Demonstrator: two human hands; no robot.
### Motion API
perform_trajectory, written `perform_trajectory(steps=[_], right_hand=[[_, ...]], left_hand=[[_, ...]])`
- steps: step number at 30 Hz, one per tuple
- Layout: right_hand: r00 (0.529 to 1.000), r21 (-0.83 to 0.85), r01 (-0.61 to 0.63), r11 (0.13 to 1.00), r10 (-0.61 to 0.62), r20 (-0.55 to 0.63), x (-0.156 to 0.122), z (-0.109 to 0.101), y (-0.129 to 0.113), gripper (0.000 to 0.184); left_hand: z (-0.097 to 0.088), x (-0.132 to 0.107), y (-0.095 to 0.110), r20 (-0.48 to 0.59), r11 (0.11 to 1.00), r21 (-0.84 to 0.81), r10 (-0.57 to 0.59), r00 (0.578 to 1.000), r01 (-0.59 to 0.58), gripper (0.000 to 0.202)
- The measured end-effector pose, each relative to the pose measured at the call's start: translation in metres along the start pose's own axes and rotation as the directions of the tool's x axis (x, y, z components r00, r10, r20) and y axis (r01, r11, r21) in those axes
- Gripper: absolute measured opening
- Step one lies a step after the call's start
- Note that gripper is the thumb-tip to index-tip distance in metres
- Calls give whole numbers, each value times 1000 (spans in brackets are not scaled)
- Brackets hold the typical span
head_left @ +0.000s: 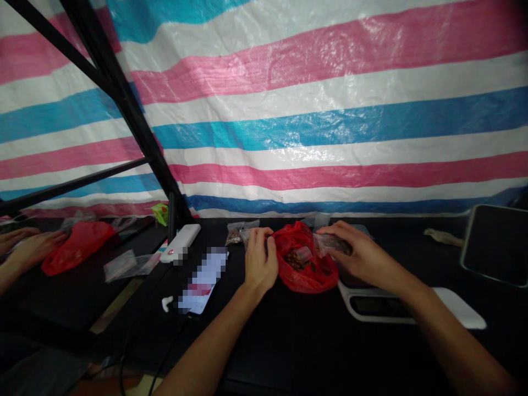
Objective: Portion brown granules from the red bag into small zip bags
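My forearms (206,352) reach in from 6 o'clock across the black bench (289,352) to a crumpled red plastic bag (317,278), which sits at the middle of the view, between my hands. My left grip (260,258) is narrow, pinched on the bag's rim at its 9 o'clock side, though my fingers hide exactly how much film they have taken. My right grip (363,256) is curled closed around a small clear bag (332,245) holding something dark brown, at the red bag's 3 o'clock side. Brown granular pieces (296,259) show in the red bag's open mouth, seemingly inside another clear packet. The film feels like it would be light, thin and soft, slippery between my fingertips and quick to crease, so I would judge the clear bag safest held by its body, with the contents supported, rather than by a loose corner. The red bag looks limp, with no stiffness of its own, and its weight seems to sit low in the folds. A white digital scale (383,308) lies at 4 o'clock from it
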State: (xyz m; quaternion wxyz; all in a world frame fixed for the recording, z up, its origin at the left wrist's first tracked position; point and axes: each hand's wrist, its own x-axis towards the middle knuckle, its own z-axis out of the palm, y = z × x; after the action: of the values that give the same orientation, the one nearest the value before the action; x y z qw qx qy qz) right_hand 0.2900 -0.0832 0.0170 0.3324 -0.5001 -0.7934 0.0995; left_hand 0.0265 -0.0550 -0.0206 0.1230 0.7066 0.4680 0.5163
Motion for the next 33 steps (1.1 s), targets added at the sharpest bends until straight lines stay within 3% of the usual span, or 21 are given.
perform_trajectory(steps=[3,6,13,19,27,33], right_hand=[[998,17,66,998,-66,21,2,17,-21,42],[994,4,110,994,-110,25,2,30,-26,51],[996,-26,88,996,-88,-5,2,34,-25,55],[997,-59,26,998,-30,-73,5,11,-15,47],[995,-109,-69,992,76,60,-4,-26,30,55],[995,32,-23,999,26,-98,-5,-36,31,52]], left_hand=[[0,0,-1,5,1000,5,-3,1000,3,20],[1,0,-1,0,1000,3,-2,1000,2,21],[1,0,-1,6,1000,-3,-5,1000,5,22],[0,0,-1,7,1000,-14,-4,1000,4,21],[0,1,-1,19,1000,-13,0,1000,0,19],[0,1,-2,13,1000,-19,6,1000,-6,18]])
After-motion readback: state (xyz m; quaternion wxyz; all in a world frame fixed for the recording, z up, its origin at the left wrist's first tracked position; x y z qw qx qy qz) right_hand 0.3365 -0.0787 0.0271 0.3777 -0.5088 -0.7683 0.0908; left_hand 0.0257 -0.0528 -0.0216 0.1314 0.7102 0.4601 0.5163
